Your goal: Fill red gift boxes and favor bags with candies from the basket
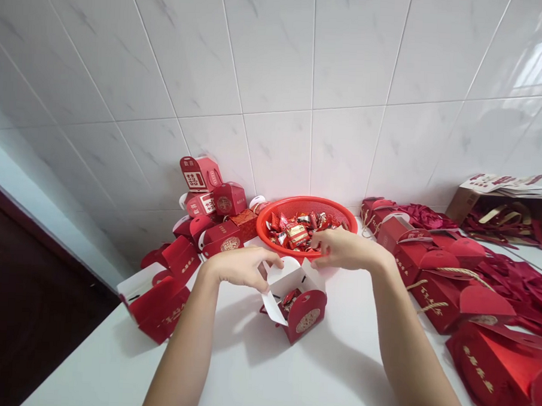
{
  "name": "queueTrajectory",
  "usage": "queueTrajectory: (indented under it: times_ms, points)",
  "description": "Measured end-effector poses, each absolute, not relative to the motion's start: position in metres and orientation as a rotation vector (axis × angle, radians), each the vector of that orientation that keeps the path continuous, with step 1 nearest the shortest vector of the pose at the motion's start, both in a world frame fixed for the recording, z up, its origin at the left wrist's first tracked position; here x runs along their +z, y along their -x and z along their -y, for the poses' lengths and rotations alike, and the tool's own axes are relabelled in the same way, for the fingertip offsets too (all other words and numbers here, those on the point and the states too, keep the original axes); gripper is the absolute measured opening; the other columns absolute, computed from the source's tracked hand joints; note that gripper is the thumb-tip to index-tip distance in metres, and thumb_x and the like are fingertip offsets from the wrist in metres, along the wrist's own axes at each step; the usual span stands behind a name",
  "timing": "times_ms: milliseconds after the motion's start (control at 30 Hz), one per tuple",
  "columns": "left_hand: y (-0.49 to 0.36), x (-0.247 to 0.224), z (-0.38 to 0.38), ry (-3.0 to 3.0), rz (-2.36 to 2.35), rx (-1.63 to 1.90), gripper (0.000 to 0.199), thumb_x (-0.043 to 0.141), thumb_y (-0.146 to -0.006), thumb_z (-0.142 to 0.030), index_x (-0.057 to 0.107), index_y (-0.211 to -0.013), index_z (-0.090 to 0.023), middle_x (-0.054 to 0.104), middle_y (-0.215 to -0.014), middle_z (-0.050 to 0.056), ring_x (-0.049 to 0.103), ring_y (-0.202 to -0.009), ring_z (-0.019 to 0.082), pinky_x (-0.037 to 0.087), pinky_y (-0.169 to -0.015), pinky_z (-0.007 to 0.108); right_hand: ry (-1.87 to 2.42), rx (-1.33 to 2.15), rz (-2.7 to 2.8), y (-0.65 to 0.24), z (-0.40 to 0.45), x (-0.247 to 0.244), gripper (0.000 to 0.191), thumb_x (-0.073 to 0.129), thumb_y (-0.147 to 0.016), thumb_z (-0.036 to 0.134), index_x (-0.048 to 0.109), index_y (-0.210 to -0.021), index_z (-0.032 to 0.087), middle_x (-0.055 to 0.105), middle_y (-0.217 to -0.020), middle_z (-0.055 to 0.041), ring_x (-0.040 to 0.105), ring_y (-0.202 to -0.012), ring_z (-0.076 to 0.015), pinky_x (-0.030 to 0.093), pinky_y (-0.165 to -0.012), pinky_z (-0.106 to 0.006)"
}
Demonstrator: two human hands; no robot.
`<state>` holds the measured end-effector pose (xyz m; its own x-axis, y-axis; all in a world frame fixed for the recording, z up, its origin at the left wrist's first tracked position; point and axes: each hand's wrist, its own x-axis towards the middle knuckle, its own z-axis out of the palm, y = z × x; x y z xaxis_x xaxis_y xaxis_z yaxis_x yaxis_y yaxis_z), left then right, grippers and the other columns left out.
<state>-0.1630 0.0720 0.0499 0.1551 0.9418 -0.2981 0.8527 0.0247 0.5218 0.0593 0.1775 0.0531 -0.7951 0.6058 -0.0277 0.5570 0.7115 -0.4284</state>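
Red basket [264,217] behind box [308,315], closed boxes [458,301] rightward; left hand [243,266] gripping box, right hand [343,249]: grip unclear.

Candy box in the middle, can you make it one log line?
candy box: open, candies inside | left hand: at its white flap | right hand: by its opposite side | red basket: behind it, holding candies

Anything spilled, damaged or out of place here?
No visible damage or spill: the wrapped candies I can see sit in the red basket and the middle open box. Slightly untidy: red ribbons lie in a loose, tangled heap at right.
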Motion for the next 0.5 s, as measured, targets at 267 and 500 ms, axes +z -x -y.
queueTrajectory:
  times_ms: [267,500]
  points:
    - [0.159,0.058,-0.064,-1.824,-1.642,0.255,0.062,0.083,-0.058,-0.042,0.072,-0.115,-0.021,0.073,-0.116,0.007,0.071,-0.092,0.024,0.049,-0.069,0.023,1.198,0.464,2.943,-0.052,-0.158,0.048,0.028,0.072,-0.077,0.043,0.058,-0.067,0.021,0.055,-0.058,-0.0023,0.053,-0.058,-0.018,0.032,-0.052,-0.028]
    - [0.146,0.049,-0.072,-1.945,-1.845,0.092,0.038,0.073,-0.067,-0.043,0.072,-0.097,-0.019,0.071,-0.1,0.006,0.065,-0.087,0.024,0.043,-0.063,0.025,0.752,0.642,3.058,-0.053,-0.147,0.043,0.023,0.077,-0.076,0.035,0.071,-0.093,0.021,0.072,-0.085,-0.0041,0.063,-0.074,-0.0189,0.038,-0.058,-0.025]
